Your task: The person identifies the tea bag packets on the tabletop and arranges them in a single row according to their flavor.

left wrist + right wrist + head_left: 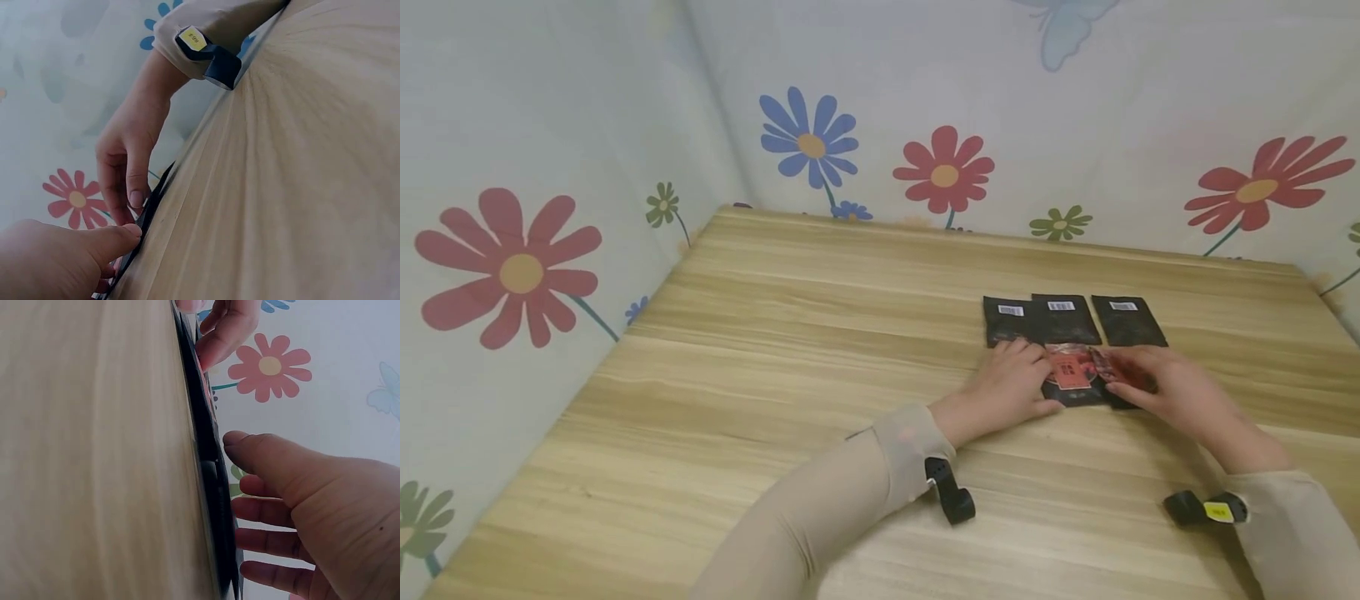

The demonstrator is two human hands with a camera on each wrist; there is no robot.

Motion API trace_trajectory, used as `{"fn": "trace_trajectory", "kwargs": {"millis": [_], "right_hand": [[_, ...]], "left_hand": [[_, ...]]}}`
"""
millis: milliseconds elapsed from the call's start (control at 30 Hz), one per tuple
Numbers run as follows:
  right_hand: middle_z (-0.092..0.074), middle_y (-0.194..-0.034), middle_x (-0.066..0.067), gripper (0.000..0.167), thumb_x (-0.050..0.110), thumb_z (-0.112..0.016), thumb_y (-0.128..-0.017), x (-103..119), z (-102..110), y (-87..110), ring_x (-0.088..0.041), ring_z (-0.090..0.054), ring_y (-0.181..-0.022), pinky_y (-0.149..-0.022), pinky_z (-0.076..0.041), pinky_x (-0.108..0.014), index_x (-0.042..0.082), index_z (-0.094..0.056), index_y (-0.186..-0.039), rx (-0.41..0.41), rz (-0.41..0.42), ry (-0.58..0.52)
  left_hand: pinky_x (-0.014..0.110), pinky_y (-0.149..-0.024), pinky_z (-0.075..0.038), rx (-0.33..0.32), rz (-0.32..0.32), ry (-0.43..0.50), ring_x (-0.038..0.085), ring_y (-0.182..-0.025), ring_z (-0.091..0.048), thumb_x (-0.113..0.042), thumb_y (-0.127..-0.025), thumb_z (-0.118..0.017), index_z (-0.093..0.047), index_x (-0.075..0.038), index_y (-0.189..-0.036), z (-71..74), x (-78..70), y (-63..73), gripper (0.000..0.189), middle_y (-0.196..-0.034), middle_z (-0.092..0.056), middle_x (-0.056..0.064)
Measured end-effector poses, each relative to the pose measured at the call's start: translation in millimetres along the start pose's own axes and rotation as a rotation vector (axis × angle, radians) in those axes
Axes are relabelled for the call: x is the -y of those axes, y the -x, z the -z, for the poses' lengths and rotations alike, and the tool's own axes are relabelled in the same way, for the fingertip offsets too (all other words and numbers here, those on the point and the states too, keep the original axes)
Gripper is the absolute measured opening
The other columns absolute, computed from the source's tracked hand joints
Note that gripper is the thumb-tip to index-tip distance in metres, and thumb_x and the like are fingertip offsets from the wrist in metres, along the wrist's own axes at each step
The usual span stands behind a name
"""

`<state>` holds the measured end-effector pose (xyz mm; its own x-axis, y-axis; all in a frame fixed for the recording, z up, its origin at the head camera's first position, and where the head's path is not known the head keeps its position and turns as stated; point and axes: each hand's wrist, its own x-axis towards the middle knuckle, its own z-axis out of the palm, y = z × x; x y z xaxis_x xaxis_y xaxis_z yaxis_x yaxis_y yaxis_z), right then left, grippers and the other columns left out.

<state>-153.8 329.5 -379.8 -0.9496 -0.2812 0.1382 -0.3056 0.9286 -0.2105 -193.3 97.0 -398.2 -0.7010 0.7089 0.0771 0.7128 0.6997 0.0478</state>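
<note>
A red-and-black packet [1072, 372] lies flat on the table between both hands, its printed side up. My left hand [1009, 385] rests at its left side; its fingertips touch the packet, and the thumb [119, 239] lies along the near edge. At the right, my right hand [1168, 385] is spread loosely over a second red-and-black packet [1138, 380], which it partly covers. In the right wrist view the right thumb [269, 456] and fingers are apart and relaxed. What lies beneath the left palm is hidden.
Behind the hands three black packets with white barcode labels lie in a row: a left one [1009, 325], a middle one [1067, 323] and a right one [1127, 323]. The left two overlap. Flowered cloth [865, 67] borders the wooden table [760, 317].
</note>
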Motion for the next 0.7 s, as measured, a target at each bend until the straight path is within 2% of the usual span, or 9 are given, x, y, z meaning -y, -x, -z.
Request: {"fn": "trace_trajectory", "kwargs": {"millis": [200,700], "right_hand": [[-0.062,-0.119,-0.027,0.051,0.025,-0.073,-0.085,-1.0,-1.8,0.6,-0.043,-0.058,-0.108,-0.088,-0.044,-0.061,0.002,-0.059,-0.128,-0.008,0.006,0.003],[-0.064,-0.118,-0.027,0.048,0.021,-0.075,-0.082,-1.8,-3.7,0.4,-0.044,-0.058,-0.108,-0.088,-0.044,-0.06,0.0,-0.062,-0.123,-0.05,0.062,0.01]], "left_hand": [[0.03,-0.107,-0.034,-0.006,-0.012,-0.014,0.012,-0.121,-0.046,-0.063,-0.088,-0.052,-0.059,-0.024,-0.13,-0.7,0.6,0.1,0.058,-0.132,-0.054,-0.007],[0.029,-0.106,-0.034,-0.021,-0.049,-0.052,0.012,-0.121,-0.046,-0.062,-0.089,-0.052,-0.062,-0.024,-0.124,0.7,0.7,5.7,0.052,-0.131,-0.054,-0.007]]}}
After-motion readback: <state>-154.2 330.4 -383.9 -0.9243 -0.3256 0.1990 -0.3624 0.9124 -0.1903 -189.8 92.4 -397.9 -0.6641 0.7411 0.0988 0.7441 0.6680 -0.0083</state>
